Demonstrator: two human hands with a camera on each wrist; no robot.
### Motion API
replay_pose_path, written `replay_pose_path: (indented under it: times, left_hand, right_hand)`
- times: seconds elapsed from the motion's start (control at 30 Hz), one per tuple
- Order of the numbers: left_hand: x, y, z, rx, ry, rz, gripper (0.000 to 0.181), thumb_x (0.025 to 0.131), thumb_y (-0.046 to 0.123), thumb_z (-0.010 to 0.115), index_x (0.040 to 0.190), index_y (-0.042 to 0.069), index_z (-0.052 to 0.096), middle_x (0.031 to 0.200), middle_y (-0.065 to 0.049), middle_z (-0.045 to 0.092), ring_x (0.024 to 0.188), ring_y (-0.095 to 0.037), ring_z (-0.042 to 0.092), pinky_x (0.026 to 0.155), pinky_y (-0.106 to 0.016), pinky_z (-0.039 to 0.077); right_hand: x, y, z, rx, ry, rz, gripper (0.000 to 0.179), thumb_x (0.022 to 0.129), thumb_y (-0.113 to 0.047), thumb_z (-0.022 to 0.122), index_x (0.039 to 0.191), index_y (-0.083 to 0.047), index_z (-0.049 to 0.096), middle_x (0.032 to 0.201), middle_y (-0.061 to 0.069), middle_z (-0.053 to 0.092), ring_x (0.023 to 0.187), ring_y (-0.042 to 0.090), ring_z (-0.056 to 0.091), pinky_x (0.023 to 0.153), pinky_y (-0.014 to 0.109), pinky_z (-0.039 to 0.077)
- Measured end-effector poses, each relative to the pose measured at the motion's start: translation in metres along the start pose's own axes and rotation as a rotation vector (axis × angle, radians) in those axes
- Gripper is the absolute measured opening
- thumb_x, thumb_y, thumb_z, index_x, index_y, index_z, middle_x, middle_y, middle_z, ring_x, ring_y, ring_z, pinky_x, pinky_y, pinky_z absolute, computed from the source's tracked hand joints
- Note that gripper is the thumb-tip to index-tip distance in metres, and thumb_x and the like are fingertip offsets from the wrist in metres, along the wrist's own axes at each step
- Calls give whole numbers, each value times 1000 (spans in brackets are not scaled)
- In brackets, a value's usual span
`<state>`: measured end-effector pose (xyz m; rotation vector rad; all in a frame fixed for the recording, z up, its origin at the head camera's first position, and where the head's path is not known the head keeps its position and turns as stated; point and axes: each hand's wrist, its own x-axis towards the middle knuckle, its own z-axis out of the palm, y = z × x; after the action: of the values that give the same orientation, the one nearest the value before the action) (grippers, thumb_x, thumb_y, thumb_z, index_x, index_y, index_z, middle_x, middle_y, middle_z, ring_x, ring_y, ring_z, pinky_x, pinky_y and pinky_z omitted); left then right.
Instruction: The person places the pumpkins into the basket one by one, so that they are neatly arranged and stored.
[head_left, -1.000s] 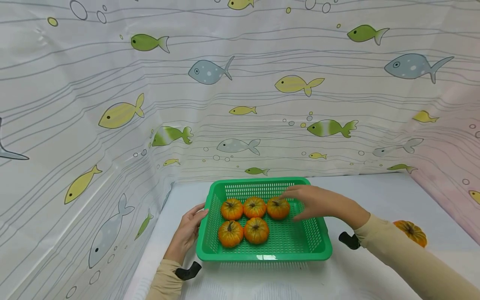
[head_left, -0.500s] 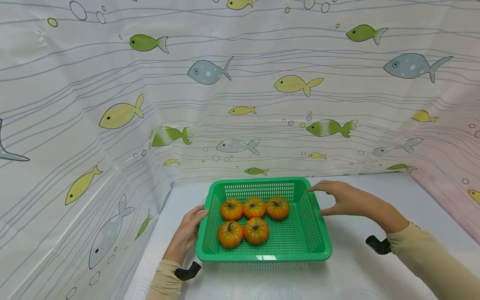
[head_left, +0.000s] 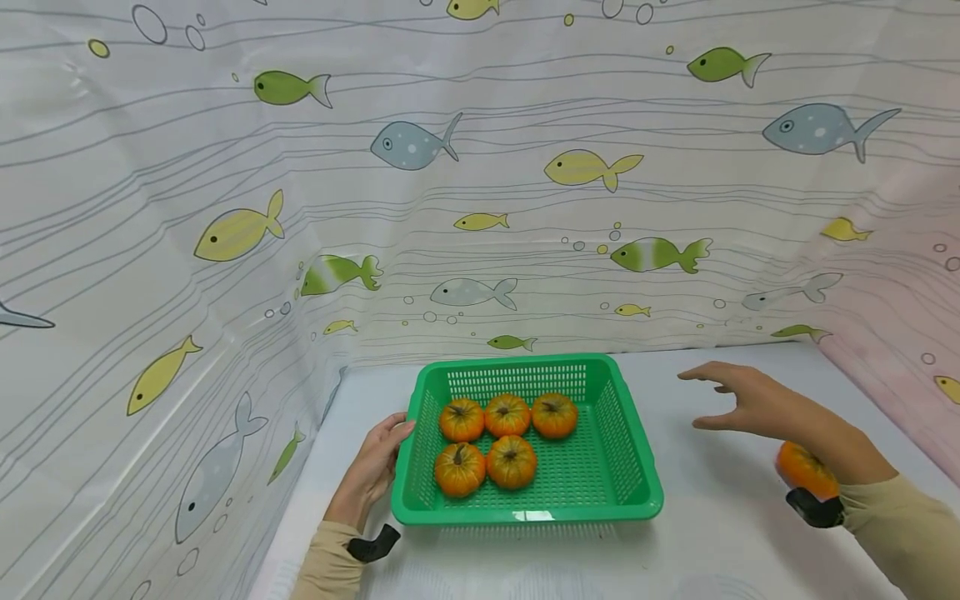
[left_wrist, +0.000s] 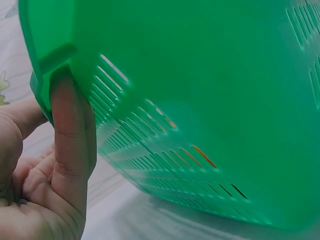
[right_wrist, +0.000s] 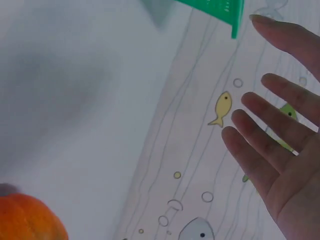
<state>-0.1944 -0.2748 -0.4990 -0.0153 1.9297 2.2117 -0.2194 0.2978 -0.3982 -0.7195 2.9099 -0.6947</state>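
Observation:
A green plastic basket (head_left: 528, 515) stands on the white table with several small orange pumpkins (head_left: 512, 462) inside, toward its left and middle. My left hand (head_left: 372, 462) holds the basket's left rim; in the left wrist view, the fingers (left_wrist: 69, 135) hook beneath the rim from outside. Right of the basket, my right hand (head_left: 753, 406) is raised over the table, fingers spread and holding nothing. One more pumpkin (head_left: 797, 467) lies on the table below the right wrist, which partly hides it. At the lower left of the right wrist view, that pumpkin (right_wrist: 30, 220) shows cut off.
A white sheet (head_left: 420, 225) printed with fish and wavy lines hangs behind the table and along both sides. The white table top (head_left: 705, 517) extends around the basket. A dark wrist-worn device sits at each cuff.
My right hand has moved from above the pumpkins inside the basket, out past its right rim, to over the table near the lone pumpkin. The left hand and basket stay where they were.

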Motion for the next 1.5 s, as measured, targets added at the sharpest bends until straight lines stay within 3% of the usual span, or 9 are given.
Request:
replay_pose_path:
  times: [0.17,0.5,0.87,1.3,1.5]
  left_hand:
    - [0,1,1,-9,4,-5,48,109,25,55,146,-1,40,118,-4,75,102,-14,77,90,-34,65]
    - [-1,0,0,-18,-13,-10,44,109,24,55,143,0,41,118,-3,74,103,-14,76,90,-33,65]
    - [-1,-1,-1,-22,-21,-15,40,109,25,54,139,1,43,118,-6,74,102,-15,76,89,-33,66]
    - [-1,-2,1,-45,3,-26,45,109,23,55,145,0,41,118,-5,75,101,-15,77,89,-34,65]
    - [-1,-1,-1,-53,-35,-12,41,109,24,54,142,2,42,116,-3,76,100,-14,77,88,-33,65]
  right_hand:
    - [-19,26,-3,-21,22,82,79,80,-44,88,142,-6,57,142,28,58,112,52,66,85,60,63]
    - [-56,78,5,-13,6,166,87,82,-43,87,146,2,49,140,39,53,111,61,60,83,70,58]
    - [-79,121,18,-51,-81,310,87,81,-42,86,144,5,50,134,47,50,114,65,50,79,74,54]
    - [-96,138,33,2,-46,336,83,83,-41,86,141,7,52,132,41,56,114,60,55,81,74,53]
    - [-102,135,38,4,5,330,82,82,-41,87,140,7,54,134,40,56,111,57,57,81,72,53]
